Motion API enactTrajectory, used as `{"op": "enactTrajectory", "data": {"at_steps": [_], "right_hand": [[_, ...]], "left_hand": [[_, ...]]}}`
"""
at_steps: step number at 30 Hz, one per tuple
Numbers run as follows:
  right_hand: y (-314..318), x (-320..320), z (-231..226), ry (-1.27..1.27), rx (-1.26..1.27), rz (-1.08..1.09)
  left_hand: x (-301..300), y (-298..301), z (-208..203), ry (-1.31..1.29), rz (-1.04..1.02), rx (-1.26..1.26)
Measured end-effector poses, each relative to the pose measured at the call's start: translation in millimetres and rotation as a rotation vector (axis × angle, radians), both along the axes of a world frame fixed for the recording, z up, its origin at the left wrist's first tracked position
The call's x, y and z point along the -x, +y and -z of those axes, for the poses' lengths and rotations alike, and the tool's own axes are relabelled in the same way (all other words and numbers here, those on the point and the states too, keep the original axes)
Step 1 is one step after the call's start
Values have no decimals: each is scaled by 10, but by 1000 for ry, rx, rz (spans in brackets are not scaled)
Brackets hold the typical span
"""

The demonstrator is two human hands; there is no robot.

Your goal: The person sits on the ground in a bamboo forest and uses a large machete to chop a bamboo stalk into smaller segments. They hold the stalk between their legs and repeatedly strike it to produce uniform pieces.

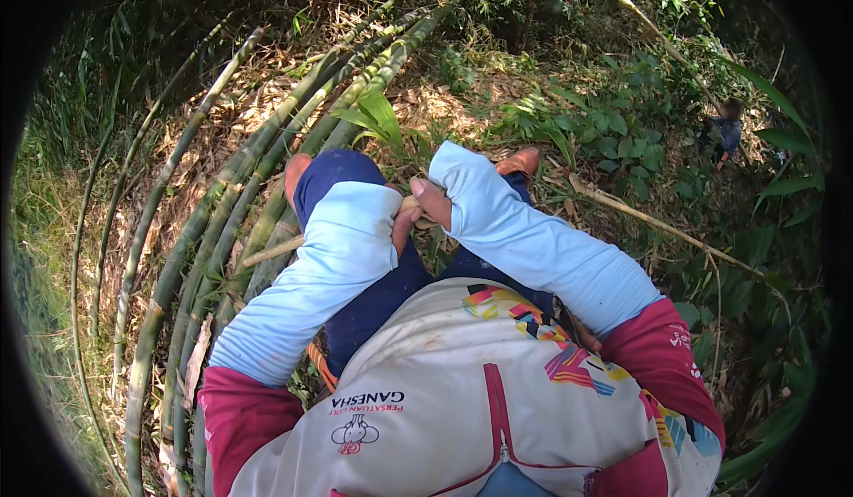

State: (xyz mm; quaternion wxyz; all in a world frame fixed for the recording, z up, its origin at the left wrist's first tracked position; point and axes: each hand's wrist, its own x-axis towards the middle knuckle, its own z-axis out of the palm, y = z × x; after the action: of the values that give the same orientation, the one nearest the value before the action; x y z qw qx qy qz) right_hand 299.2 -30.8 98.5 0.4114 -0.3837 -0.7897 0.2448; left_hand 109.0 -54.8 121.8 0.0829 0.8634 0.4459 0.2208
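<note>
Both my hands meet in front of my knees, mostly covered by light blue sleeves. A pale tan bamboo strip point(275, 253) passes behind my left forearm and shows again between the hands, where it looks bent or looped. My left hand point(406, 224) is closed on it, thumb and part of the fingers showing. My right hand point(433, 202) pinches the strip just beside it, its thumb on top. To the left of my legs lie several long green bamboo poles point(200, 222), side by side and reaching away from me. The strip's exact wrapping is hidden by the sleeves.
My orange-brown shoes point(522, 161) rest on dry leaves point(435, 106). A thin cut stem point(657, 224) slants across the ground at right. Leafy plants point(622, 137) grow beyond it. Another person point(727, 131) is far off at the right, near a long leaning pole point(653, 28).
</note>
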Motion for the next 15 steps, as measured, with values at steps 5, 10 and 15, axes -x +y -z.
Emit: {"op": "enactTrajectory", "data": {"at_steps": [5, 10, 15], "right_hand": [[18, -77, 16, -145, 135, -30], [-52, -128, -9, -44, -58, -10], [137, -151, -182, -640, 53, -270]], "left_hand": [[-4, 4, -13, -18, 36, 76], [86, 87, 11, -6, -30, 424], [196, 286, 74, -204, -22, 1010]]}}
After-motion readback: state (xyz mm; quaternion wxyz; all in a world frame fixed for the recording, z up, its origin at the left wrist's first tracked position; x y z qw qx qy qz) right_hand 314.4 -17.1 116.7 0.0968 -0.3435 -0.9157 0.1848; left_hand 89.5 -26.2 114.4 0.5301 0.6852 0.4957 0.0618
